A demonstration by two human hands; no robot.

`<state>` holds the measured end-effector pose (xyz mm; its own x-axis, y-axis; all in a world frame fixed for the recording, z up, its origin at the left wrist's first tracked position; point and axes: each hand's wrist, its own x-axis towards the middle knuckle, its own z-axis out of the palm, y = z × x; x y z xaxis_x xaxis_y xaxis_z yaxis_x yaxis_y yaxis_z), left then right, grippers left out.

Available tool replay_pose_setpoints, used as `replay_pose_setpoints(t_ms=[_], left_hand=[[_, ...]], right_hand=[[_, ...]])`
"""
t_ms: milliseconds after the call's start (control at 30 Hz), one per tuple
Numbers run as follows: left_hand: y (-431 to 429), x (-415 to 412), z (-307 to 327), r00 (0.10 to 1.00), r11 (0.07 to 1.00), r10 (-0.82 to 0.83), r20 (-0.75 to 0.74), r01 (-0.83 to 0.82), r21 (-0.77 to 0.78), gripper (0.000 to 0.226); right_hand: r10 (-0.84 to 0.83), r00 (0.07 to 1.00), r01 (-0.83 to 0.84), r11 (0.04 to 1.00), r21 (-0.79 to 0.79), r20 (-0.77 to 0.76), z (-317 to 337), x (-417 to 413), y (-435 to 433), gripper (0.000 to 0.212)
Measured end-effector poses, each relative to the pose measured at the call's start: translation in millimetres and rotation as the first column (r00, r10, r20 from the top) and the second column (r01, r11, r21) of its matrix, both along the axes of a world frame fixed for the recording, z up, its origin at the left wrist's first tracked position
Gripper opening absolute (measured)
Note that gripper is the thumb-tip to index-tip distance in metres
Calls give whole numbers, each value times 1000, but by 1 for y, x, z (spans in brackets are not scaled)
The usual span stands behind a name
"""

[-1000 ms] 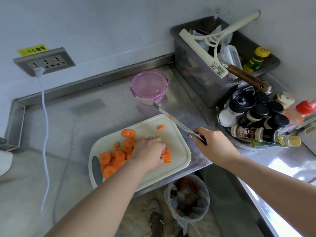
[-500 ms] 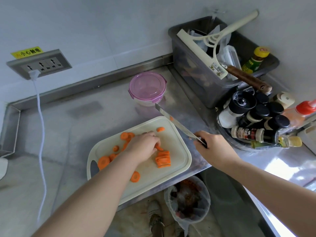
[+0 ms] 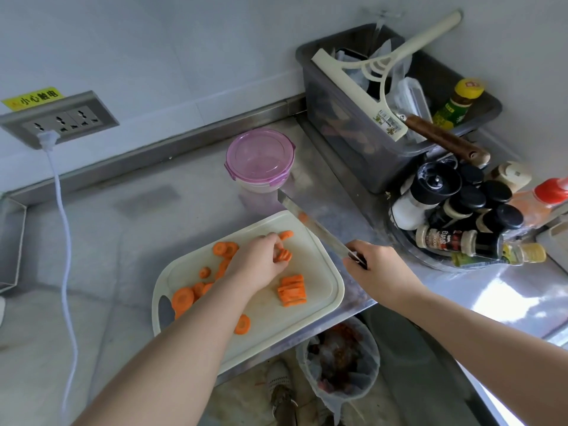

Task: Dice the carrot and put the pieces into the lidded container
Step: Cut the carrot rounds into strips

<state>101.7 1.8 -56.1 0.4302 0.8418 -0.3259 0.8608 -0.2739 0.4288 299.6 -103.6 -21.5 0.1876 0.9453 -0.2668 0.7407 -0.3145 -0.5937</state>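
Stainless-steel counter [image 3: 129, 241], running along a pale wall and turning a corner at right; a wall socket strip [image 3: 60, 119] with a yellow label above it and one white cable [image 3: 66, 241] plugged in and trailing down over the steel. Grey plastic bin [image 3: 353, 142] in the far corner, holding a cream squeegee [image 3: 368, 84], a brown-handled tool and a yellow-capped bottle [image 3: 461, 101]. Cluster of black-capped spice jars [image 3: 461, 216] just beside the bin, with a red-capped bottle [image 3: 550, 192] at the frame edge. Cream cutting board [image 3: 325, 290] at the counter's front edge, above a bag-lined waste bin [image 3: 338, 361] on the floor. Lidded container [image 3: 259, 159], round, clear with a pink clip lid shut on it, standing on the steel beyond the board, apart from it. Knife [image 3: 313, 224], blade raised over the board's far right corner, tip pointing toward the container, an orange scrap stuck to the blade. Right hand [image 3: 378, 269], fingers wrapped around the knife handle. Left hand [image 3: 261, 262], over the board's middle, fingertips pinched on a small stack of carrot slices [image 3: 282, 255]. Carrot strips [image 3: 293, 290], a cut stack lying just right of the left wrist. Carrot rounds [image 3: 184, 298], scattered loose on the board's left half, one more near the front edge, one half-round by the fingertips.
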Motion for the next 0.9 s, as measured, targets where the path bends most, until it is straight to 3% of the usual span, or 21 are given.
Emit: replay_pose_setpoints(t_ms=[167, 400, 667, 900], left_hand=[[-7, -1, -5, 994, 993, 113, 3, -113, 20, 39], [-15, 8, -11, 984, 980, 176, 28, -178, 91, 22], [-15, 11, -17, 973, 972, 217, 77, -223, 79, 27], [-13, 16, -15, 925, 933, 340, 168, -355, 66, 18]], right_hand=[[53, 999, -53, 998, -16, 10, 1, -7, 3, 23], [56, 998, -56, 997, -54, 8, 2, -11, 6, 24], [76, 997, -75, 996, -52, 25, 0, -10, 6, 24], [91, 996, -90, 994, -68, 12, -7, -11, 5, 9]])
